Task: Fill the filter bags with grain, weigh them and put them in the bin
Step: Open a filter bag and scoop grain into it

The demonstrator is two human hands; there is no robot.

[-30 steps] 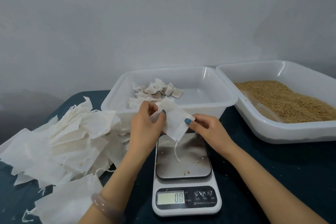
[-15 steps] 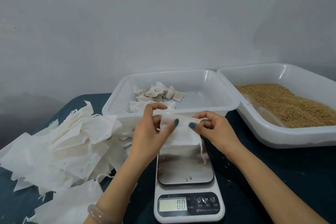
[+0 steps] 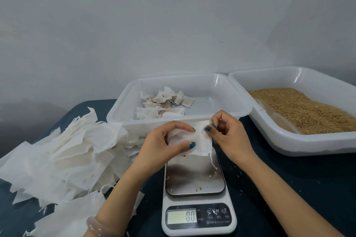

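Scale (image 3: pixel 194 179) nearest us reads 0.0. Just above its far edge our left hand (image 3: pixel 159 148) and right hand (image 3: pixel 229 138) each pinch the same filter bag (image 3: pixel 200 142). Beyond, the bin (image 3: pixel 221 77) holds filled bags (image 3: pixel 163 102); grain (image 3: pixel 308 109) lies farther right.

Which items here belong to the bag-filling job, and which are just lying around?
In the job:
- filter bag, pinched by left hand and right hand
- scale, reading 0.0
- grain in its tray
- bin holding filled bags
- pile of empty bags

Lying about:
- stray grains on the scale platform
- bracelet on the left wrist
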